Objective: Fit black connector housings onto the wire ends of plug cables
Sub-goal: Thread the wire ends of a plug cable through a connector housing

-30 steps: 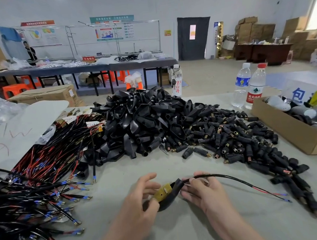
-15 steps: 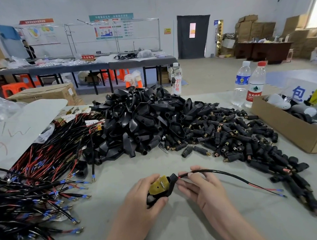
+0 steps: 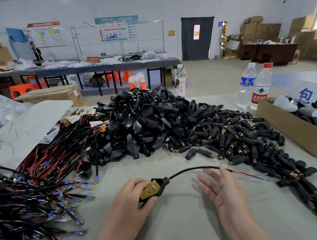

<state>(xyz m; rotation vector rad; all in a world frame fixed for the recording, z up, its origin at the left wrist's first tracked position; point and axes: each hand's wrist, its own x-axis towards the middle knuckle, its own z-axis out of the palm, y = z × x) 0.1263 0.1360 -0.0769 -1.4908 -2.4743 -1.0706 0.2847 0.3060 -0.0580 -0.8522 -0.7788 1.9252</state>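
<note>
The left hand point(image 3: 130, 200) is curled round a black housing point(image 3: 160, 187) at the near side of the table point(image 3: 184, 231). Thumb and fingers clamp it so that the brass plug insert point(image 3: 150, 191) faces up inside the shell, a grip that seems meant to keep insert and shell seated together. The right hand point(image 3: 225, 189) lies apart from it, to the right, with fingers straight and spread, holding nothing. Its fingertips are just beside the plug cable point(image 3: 193, 168); whether they touch it cannot be told. The cable comes out of the housing's narrow neck, arcs to the right and finishes in red and black wire ends point(image 3: 256, 176) lying on the table. These point toward the barrel connectors point(image 3: 243, 140), probably so the next part is within easy reach. Farther off, in the centre, rises the heap of empty housings point(image 3: 144, 125). At the left sprawl loose cables point(image 3: 33, 180), likely the stock to be worked. A cardboard box point(image 3: 294, 135) and two water bottles point(image 3: 261, 90) stand at the far right, out of the working patch.
</note>
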